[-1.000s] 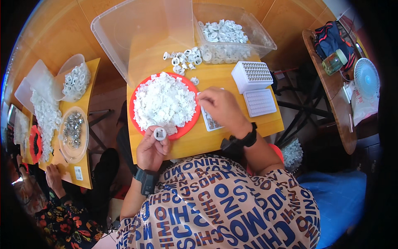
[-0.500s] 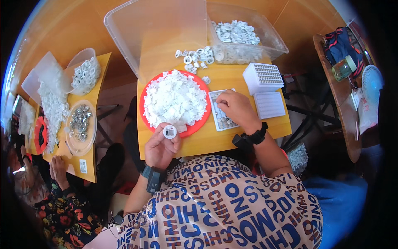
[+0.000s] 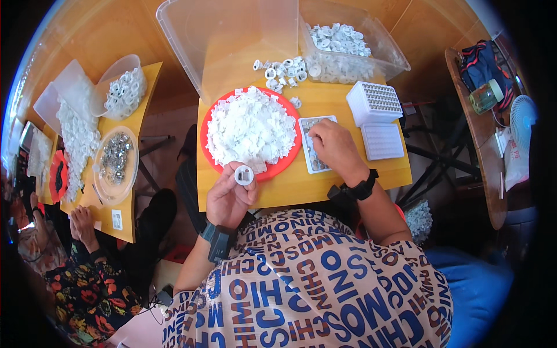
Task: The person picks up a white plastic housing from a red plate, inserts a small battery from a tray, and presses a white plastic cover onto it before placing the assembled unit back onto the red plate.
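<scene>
My left hand [image 3: 230, 197] pinches a round white plastic housing [image 3: 244, 175] between thumb and fingers, its face with a small dark recess turned up. It is held just off the near edge of a red round tray [image 3: 204, 139] heaped with small white plastic pieces [image 3: 249, 127]. My right hand [image 3: 335, 148] reaches into a shallow white tray [image 3: 318, 170] of small round metal parts [image 3: 311, 134] that look like button cells. Its fingers are bent together, and their tips hide whatever they may grip.
White ring-shaped parts [image 3: 285, 72] lie behind the red tray, before a clear bin [image 3: 348, 69] of more. At right stand a white block with rows of metal parts [image 3: 376, 103] and a white ribbed tray [image 3: 383, 141]. A co-worker's hands [image 3: 84, 226] rest at the left table.
The whole view has shifted slightly. The white housing is turned a little, its dark recess plainer now. My right hand stays at the tray of metal parts.
</scene>
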Motion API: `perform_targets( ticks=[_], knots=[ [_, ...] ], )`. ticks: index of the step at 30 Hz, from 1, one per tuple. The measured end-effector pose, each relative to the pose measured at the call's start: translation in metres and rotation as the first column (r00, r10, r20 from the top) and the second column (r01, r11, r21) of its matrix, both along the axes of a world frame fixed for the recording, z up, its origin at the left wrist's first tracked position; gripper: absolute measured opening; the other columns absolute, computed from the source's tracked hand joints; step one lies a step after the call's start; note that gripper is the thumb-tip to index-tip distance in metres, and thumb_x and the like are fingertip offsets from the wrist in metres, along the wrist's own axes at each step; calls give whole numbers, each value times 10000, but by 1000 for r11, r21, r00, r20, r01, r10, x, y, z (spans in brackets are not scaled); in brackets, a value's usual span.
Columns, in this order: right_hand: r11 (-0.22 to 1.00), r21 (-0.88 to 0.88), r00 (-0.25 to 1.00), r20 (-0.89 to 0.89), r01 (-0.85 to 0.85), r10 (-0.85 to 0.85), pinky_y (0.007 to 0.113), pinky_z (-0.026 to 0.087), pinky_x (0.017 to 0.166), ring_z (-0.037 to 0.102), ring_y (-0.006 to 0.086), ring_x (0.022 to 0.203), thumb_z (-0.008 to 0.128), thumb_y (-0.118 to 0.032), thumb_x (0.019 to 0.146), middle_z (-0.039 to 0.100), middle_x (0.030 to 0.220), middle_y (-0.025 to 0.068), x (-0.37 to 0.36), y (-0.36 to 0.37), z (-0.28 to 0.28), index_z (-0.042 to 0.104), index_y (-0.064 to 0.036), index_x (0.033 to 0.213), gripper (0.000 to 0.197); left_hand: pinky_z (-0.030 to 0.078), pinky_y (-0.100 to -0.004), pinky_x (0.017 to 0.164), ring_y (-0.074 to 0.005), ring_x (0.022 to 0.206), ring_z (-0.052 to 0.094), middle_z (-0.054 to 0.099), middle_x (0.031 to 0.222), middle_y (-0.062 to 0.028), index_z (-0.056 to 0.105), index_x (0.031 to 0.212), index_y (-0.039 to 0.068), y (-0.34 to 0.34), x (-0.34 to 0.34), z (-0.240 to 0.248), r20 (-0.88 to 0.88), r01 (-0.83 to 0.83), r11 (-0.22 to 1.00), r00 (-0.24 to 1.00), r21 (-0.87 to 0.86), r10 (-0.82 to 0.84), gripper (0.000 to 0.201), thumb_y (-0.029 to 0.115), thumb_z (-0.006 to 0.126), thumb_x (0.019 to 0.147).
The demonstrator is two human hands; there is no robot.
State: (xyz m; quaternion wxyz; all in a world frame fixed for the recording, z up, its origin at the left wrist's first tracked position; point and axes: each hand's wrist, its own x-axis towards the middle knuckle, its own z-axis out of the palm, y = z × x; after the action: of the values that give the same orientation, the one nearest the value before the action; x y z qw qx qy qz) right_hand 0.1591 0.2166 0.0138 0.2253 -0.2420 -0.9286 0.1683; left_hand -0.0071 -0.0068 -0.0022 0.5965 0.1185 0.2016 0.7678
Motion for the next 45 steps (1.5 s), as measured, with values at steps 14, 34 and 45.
perform_targets(
  ticks=[14,34,45],
  knots=[
    [835,-280,854,-376,-474,359,333,500,591,632,243,685,647,19,774,617,784,94,-51,-87,50,616,-35,878,121,482,-276,657,-197,714,598,616,865,-115,498,1078,35,2,7,12,-64,-68,994,996,-83,62,195,192,528,966],
    [527,-771,929,-240,-358,281,252,476,622,606,94,683,701,-85,814,655,759,64,-45,-71,37,629,-2,891,134,461,-251,602,-176,656,574,609,799,-103,507,1040,36,0,1,-3,-159,32,990,986,-139,-54,186,191,545,946],
    [968,-244,994,-78,57,-78,336,490,653,628,257,721,657,-101,811,645,820,117,2,16,19,671,-18,855,96,481,-248,634,-186,713,598,619,845,-108,510,1066,60,2,-4,-11,-90,-32,988,996,-151,18,180,181,555,940]
  ],
)
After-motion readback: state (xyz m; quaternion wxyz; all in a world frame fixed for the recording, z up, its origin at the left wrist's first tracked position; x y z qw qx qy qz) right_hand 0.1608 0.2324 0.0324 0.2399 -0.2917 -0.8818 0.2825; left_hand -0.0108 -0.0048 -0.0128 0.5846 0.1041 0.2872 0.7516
